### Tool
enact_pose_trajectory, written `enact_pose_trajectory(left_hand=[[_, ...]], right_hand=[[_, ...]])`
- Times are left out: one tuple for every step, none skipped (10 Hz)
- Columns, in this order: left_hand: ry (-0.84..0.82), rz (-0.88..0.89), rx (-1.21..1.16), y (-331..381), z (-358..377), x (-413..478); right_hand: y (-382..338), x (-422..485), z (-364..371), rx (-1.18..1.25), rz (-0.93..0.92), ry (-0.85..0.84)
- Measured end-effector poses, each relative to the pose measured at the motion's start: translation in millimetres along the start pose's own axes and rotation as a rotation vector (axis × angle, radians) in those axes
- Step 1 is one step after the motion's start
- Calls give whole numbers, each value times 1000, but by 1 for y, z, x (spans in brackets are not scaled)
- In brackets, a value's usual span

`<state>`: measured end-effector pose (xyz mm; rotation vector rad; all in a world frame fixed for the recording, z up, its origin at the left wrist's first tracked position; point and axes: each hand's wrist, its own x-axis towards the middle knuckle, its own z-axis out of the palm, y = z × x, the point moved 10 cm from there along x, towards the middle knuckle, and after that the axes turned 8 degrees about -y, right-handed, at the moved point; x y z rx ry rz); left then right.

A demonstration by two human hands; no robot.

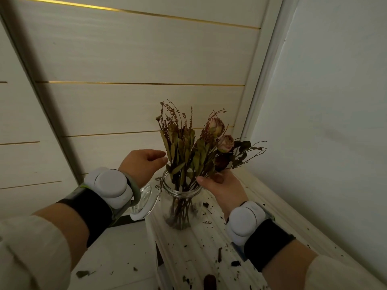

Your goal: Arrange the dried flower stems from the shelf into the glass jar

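Note:
A clear glass jar (181,206) with a hinged lid (144,204) swung open to its left stands on the white shelf (194,248). Several dried flower stems (188,149) stand in it, with brown leaves, seed sprigs and two faded pink roses (225,142). My left hand (144,164) hovers just left of the bunch, fingers loosely curled and apart, holding nothing. My right hand (219,185) is at the jar's right rim, its fingers closed around the lower stems of the right side of the bunch.
Dark crumbs and dry leaf bits (219,252) litter the shelf and the lower surface (83,274) at left. A panelled wall with gold strips (136,83) rises behind. A plain white wall (324,122) closes in on the right.

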<state>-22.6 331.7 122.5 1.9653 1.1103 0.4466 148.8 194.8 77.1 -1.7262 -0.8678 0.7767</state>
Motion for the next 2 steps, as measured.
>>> enact_pose_trajectory(left_hand=[[-3,-5,16,-4,0,-6],[12,-21,-7,-7,2,-11]], right_hand=[[5,-4,-4,11,33,-2],[12,-8,-8,37,82,0]])
